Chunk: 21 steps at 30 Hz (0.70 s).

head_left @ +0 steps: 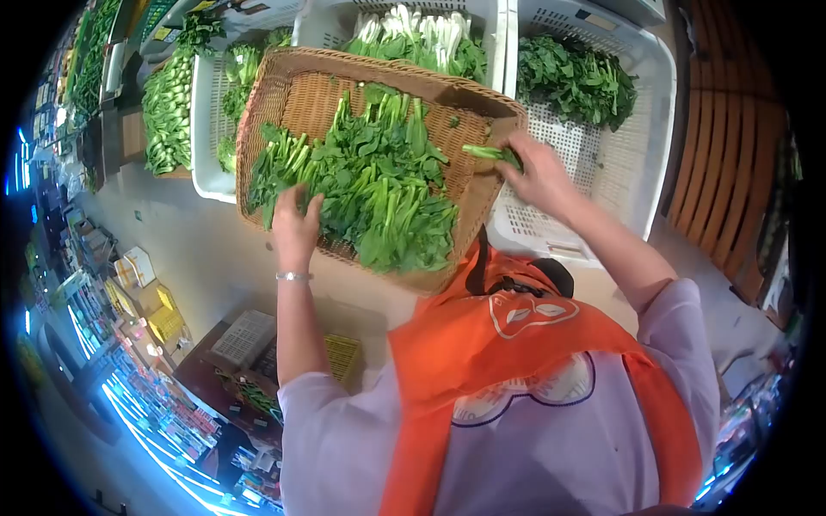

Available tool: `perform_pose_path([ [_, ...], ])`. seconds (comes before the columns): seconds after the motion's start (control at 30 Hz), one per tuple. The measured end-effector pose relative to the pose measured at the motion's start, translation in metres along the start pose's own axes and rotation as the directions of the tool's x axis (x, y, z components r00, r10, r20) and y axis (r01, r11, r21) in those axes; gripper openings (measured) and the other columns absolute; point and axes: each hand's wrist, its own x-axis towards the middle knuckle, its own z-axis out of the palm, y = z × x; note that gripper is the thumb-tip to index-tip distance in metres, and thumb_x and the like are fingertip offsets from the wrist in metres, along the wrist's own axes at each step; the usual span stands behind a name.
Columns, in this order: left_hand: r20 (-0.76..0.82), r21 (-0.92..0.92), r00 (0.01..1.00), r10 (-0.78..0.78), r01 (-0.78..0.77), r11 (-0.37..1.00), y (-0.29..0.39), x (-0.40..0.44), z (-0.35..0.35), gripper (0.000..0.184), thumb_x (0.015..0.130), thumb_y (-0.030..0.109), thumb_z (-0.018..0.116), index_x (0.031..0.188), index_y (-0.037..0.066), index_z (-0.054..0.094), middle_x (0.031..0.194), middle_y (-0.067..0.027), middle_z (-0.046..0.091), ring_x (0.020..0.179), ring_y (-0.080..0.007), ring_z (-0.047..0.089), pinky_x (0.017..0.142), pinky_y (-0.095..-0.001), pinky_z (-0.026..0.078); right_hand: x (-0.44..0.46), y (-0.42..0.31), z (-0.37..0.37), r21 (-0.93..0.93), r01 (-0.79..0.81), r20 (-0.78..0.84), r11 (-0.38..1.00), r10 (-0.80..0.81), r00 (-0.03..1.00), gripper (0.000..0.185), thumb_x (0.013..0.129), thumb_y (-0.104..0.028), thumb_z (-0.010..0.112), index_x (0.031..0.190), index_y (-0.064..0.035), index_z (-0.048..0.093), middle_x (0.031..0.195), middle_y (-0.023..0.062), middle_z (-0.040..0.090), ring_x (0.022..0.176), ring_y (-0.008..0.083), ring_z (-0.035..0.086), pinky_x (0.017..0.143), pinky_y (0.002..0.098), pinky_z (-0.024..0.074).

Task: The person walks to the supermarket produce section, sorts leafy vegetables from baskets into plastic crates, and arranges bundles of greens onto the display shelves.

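Observation:
A brown wicker basket (314,62) holds bunches of leafy greens (370,172), stems and leaves mixed. At its right rim my right hand (535,172) has its fingers closed on a small green stalk (483,152), whose pale cut end points left over the basket. My left hand (297,222) is at the basket's lower left, by the greens, with thumb and fingers apart.
Behind the basket, a white crate (318,24) holds white-stemmed greens (417,39). To the right, another white crate (658,129) has dark leafy greens (575,82) at its back. Bok choy (168,112) lies at the left. Wooden slats (718,129) are at far right.

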Motion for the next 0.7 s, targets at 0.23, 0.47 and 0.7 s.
perform_pose_path([
  [0.23, 0.024, 0.316, 0.969, 0.248, -0.242, 0.917, -0.009, 0.042, -0.002, 0.067, 0.07, 0.04, 0.072, 0.113, -0.007, 0.051, 0.115, -0.0227, 0.053, 0.104, -0.0375, 0.049, 0.088, -0.042, 0.043, -0.011, 0.013, 0.127, 0.599, -0.669, 0.525, 0.44, 0.416, 0.743, 0.048, 0.084, -0.023, 0.059, 0.119, 0.0066, 0.046, 0.101, 0.0145, 0.057, 0.089, 0.0194, 0.053, 0.078, 0.0293, 0.0431],
  [0.47, 0.051, 0.509, 0.997, -0.064, 0.029, 0.86, -0.092, 0.074, 0.013, 0.094, 0.062, 0.065, 0.067, 0.113, -0.012, 0.047, 0.107, -0.0295, 0.052, 0.102, -0.0398, 0.049, 0.088, -0.0428, 0.041, 0.0, -0.028, 0.151, 0.518, -0.778, 0.591, 0.356, 0.509, 0.626, 0.067, 0.079, -0.038, 0.066, 0.12, 0.0088, 0.044, 0.108, 0.0168, 0.058, 0.097, 0.0253, 0.055, 0.083, 0.034, 0.0438],
  [0.7, 0.096, 0.471, 0.963, -0.253, 0.18, 0.864, -0.096, 0.091, 0.0, 0.101, 0.055, 0.069, 0.07, 0.114, -0.01, 0.047, 0.109, -0.0285, 0.051, 0.106, -0.0405, 0.047, 0.089, -0.0437, 0.041, 0.005, 0.0, 0.204, 0.694, -0.465, 0.242, 0.55, 0.43, 0.87, 0.077, 0.071, -0.043, 0.072, 0.121, 0.0083, 0.044, 0.117, 0.0181, 0.055, 0.105, 0.026, 0.054, 0.091, 0.0351, 0.0419],
])
